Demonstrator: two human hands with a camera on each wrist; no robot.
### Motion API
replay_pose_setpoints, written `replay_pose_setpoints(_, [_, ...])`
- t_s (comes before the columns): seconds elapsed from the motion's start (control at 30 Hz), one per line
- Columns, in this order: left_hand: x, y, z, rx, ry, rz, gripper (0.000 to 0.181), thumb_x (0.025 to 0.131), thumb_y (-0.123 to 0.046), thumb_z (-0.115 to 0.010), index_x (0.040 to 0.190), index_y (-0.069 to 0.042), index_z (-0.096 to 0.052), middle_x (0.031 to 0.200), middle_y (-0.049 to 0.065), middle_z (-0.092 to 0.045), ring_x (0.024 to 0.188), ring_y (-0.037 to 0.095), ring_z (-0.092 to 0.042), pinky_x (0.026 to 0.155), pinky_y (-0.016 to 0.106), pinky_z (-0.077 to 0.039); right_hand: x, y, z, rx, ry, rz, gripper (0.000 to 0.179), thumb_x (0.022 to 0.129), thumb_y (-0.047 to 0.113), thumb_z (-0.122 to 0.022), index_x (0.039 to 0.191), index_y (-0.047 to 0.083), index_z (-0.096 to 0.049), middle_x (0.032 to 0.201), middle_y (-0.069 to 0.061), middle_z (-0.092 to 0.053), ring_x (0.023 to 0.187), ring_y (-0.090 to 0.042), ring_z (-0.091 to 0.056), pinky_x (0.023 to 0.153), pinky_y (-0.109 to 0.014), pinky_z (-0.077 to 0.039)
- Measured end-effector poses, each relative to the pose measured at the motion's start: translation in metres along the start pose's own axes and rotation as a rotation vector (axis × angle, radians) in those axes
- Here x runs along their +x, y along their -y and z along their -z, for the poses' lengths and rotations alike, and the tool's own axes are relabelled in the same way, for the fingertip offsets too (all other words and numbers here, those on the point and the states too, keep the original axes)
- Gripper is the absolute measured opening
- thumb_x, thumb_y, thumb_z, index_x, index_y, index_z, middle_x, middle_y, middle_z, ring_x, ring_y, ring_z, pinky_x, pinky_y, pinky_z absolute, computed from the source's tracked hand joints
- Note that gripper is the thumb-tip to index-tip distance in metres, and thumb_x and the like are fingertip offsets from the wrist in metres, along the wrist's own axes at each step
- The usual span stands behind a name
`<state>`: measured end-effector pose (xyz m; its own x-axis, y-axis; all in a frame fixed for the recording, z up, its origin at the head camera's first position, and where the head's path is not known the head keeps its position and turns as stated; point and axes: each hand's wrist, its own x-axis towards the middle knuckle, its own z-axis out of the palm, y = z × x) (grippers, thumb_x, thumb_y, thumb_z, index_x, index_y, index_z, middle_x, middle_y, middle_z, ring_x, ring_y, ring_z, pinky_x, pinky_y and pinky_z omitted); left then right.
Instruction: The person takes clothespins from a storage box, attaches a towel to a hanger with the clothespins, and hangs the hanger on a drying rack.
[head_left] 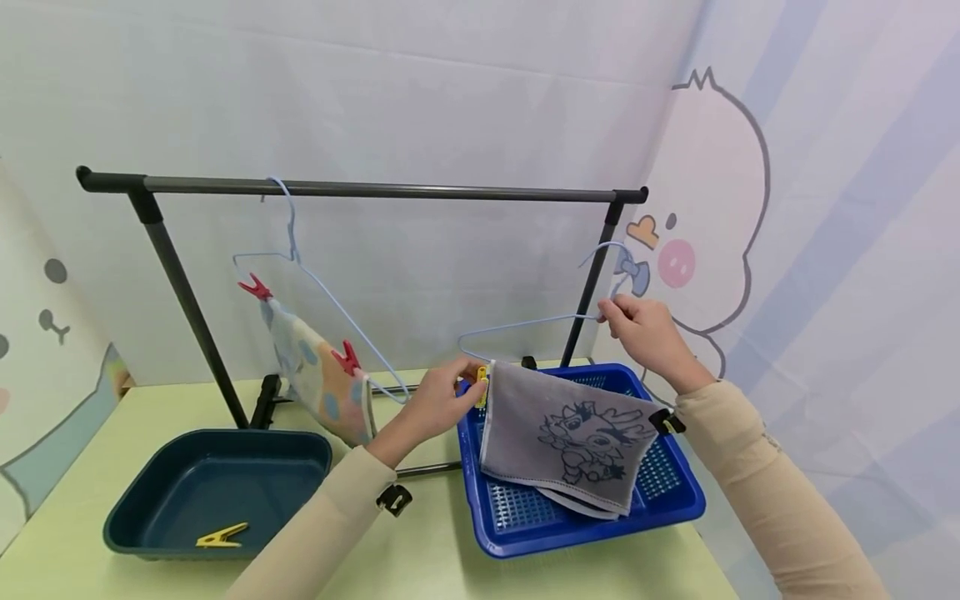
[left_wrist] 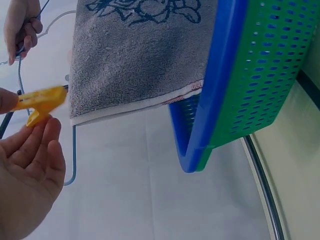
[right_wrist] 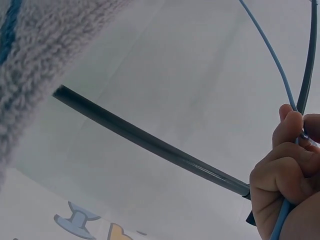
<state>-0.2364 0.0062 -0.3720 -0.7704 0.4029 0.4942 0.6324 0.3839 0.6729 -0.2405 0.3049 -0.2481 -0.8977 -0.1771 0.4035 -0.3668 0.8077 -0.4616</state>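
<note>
My left hand [head_left: 438, 400] pinches a yellow clothespin [left_wrist: 47, 99] between thumb and fingers. The clothespin's jaws are at the edge of a grey towel [head_left: 525, 425] with a dark cartoon print; whether they bite the cloth I cannot tell. The towel drapes from the lower bar of a light blue hanger [head_left: 525, 322], above a blue basket [head_left: 480, 521]. At the hanger's neck, just below its hook, my right hand [head_left: 651, 337] grips the wire with curled fingers. In the right wrist view those fingers wrap the blue wire [right_wrist: 272, 52], and the towel blurs at left.
A dark rack's rail [head_left: 450, 191] spans the back. From its left part hangs another blue hanger [head_left: 337, 304], holding a colourful cloth [head_left: 318, 367] with two red clothespins [head_left: 347, 358]. At front left, a dark green basin [head_left: 217, 437] contains a yellow clothespin [head_left: 222, 537].
</note>
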Motion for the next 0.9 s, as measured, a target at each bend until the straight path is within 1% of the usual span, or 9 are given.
replay_pose_setpoints(0.1, [0.005, -0.001, 0.0, -0.003, -0.028, -0.036, 0.024, 0.094, -0.017, -0.058, 0.114, -0.004, -0.062, 0.095, -0.003, -0.061, 0.083, 0.011, -0.056, 0.066, 0.028, -0.047, 0.001, 0.003, 0.002, 0.015, -0.004, -0.004, 0.041, 0.1, 0.039, -0.043, 0.083, 0.008, -0.065, 0.069, -0.009, -0.054, 0.055, -0.024, -0.041, 0.046, -0.031, -0.034])
replay_pose_setpoints(0.2, [0.01, -0.004, -0.001, -0.009, -0.06, -0.069, 0.024, 0.094, -0.014, -0.057, 0.114, -0.002, -0.061, 0.096, 0.0, -0.061, 0.085, 0.012, -0.056, 0.068, 0.032, -0.049, 0.002, 0.006, 0.004, 0.035, -0.004, -0.008, 0.044, 0.101, 0.037, -0.043, 0.073, 0.007, -0.06, 0.078, -0.01, -0.062, 0.054, -0.024, -0.04, 0.048, -0.031, -0.034])
replay_pose_setpoints(0.3, [0.017, -0.008, -0.001, -0.024, -0.096, -0.089, 0.025, 0.095, -0.012, -0.057, 0.118, -0.002, -0.058, 0.099, 0.003, -0.061, 0.091, 0.014, -0.058, 0.071, 0.032, -0.05, 0.002, 0.007, 0.007, 0.06, -0.017, -0.007, 0.047, 0.101, 0.037, -0.042, 0.069, 0.005, -0.055, 0.089, -0.01, -0.066, 0.055, -0.025, -0.04, 0.051, -0.033, -0.033])
replay_pose_setpoints(0.4, [0.022, -0.012, 0.001, -0.018, -0.122, -0.11, 0.027, 0.096, -0.01, -0.056, 0.121, -0.002, -0.055, 0.105, 0.005, -0.061, 0.096, 0.016, -0.059, 0.075, 0.03, -0.05, 0.001, 0.007, 0.009, 0.079, -0.036, -0.009, 0.047, 0.101, 0.037, -0.042, 0.069, 0.005, -0.056, 0.087, -0.01, -0.065, 0.058, -0.025, -0.04, 0.054, -0.034, -0.033])
replay_pose_setpoints(0.47, [0.025, -0.015, 0.001, -0.008, -0.13, -0.127, 0.028, 0.096, -0.009, -0.056, 0.123, -0.002, -0.054, 0.107, 0.007, -0.06, 0.099, 0.017, -0.059, 0.078, 0.031, -0.05, 0.0, 0.006, 0.009, 0.089, -0.045, -0.015, 0.047, 0.101, 0.038, -0.043, 0.069, 0.005, -0.056, 0.084, -0.009, -0.064, 0.058, -0.025, -0.04, 0.052, -0.033, -0.033])
replay_pose_setpoints(0.6, [0.027, -0.018, 0.002, 0.006, -0.129, -0.138, 0.03, 0.096, -0.008, -0.055, 0.125, 0.0, -0.053, 0.11, 0.009, -0.06, 0.101, 0.019, -0.059, 0.08, 0.033, -0.05, -0.003, 0.004, 0.009, 0.105, -0.045, -0.023, 0.048, 0.1, 0.039, -0.044, 0.069, 0.005, -0.057, 0.079, -0.011, -0.061, 0.055, -0.025, -0.039, 0.049, -0.032, -0.032])
replay_pose_setpoints(0.7, [0.028, -0.018, 0.001, 0.008, -0.119, -0.128, 0.031, 0.097, -0.008, -0.054, 0.127, -0.001, -0.052, 0.112, 0.009, -0.06, 0.102, 0.019, -0.059, 0.082, 0.034, -0.05, -0.004, 0.004, 0.009, 0.111, -0.039, -0.025, 0.049, 0.1, 0.039, -0.044, 0.069, 0.004, -0.056, 0.081, -0.012, -0.063, 0.057, -0.025, -0.04, 0.051, -0.032, -0.032])
replay_pose_setpoints(0.8, [0.028, -0.018, 0.0, 0.01, -0.109, -0.119, 0.031, 0.098, -0.008, -0.052, 0.128, -0.001, -0.052, 0.113, 0.01, -0.059, 0.104, 0.02, -0.059, 0.083, 0.034, -0.05, -0.004, 0.004, 0.008, 0.106, -0.036, -0.019, 0.049, 0.1, 0.039, -0.043, 0.068, 0.004, -0.055, 0.088, -0.01, -0.065, 0.059, -0.026, -0.041, 0.054, -0.034, -0.033])
replay_pose_setpoints(0.9, [0.029, -0.017, -0.002, 0.008, -0.105, -0.112, 0.03, 0.098, -0.009, -0.051, 0.127, -0.001, -0.051, 0.113, 0.01, -0.059, 0.103, 0.021, -0.059, 0.084, 0.034, -0.05, -0.004, 0.005, 0.008, 0.105, -0.036, -0.017, 0.047, 0.1, 0.038, -0.044, 0.068, 0.005, -0.056, 0.088, -0.01, -0.065, 0.059, -0.026, -0.042, 0.053, -0.033, -0.034])
